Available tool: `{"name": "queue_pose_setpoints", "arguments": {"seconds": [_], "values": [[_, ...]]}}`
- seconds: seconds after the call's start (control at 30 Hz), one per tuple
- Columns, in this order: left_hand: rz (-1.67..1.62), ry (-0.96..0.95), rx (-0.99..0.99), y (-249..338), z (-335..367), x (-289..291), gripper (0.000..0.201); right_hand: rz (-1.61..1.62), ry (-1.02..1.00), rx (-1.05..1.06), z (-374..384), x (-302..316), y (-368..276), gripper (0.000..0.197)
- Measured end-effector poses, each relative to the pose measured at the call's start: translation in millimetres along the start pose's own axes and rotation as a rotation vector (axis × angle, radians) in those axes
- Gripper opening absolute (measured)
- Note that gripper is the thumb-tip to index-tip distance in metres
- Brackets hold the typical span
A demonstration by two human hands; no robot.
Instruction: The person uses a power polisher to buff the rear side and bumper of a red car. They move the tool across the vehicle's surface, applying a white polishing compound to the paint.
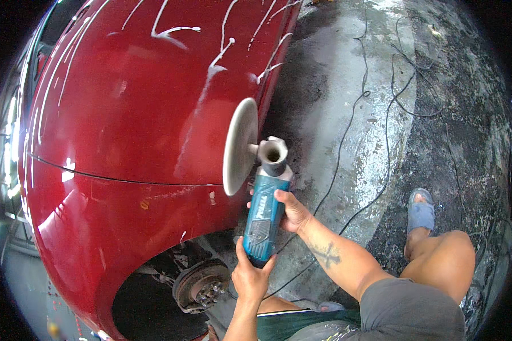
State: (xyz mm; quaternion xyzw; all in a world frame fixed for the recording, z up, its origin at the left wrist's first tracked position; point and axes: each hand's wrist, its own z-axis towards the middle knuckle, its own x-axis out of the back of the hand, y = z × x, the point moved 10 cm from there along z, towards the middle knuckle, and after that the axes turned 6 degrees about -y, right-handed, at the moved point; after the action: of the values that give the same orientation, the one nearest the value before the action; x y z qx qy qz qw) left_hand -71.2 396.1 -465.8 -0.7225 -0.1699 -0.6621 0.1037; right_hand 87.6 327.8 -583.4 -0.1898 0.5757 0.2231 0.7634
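Two hands: left hand [251, 278], right hand [294, 213], fingers clamped round the rotary polisher [265, 199]
Polisher: up beside the red car [136, 113]
Handling: looks hefty, stiff; hold its casing [257, 241], clear of the pad [236, 152]

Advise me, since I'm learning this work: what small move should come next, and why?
Probably bring the white pad to the white streaks on the red panel: the left grip and right grip hold the blue polisher, its pad faces the panel, and several streaks look unspread.
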Motion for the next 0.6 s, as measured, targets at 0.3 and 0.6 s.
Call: {"name": "queue_pose_setpoints", "arguments": {"seconds": [0.3, 0.6], "values": [[-0.091, -0.042, -0.037, 98, 90, -17, 0.105, -0.156, 0.046, 0.166, 57, 37, -122, 0.091], [-0.058, 0.016, -0.092, 106, 118, -40, 0.105, -0.126, 0.093, 0.125, 78, 86, -129, 0.100]]}}
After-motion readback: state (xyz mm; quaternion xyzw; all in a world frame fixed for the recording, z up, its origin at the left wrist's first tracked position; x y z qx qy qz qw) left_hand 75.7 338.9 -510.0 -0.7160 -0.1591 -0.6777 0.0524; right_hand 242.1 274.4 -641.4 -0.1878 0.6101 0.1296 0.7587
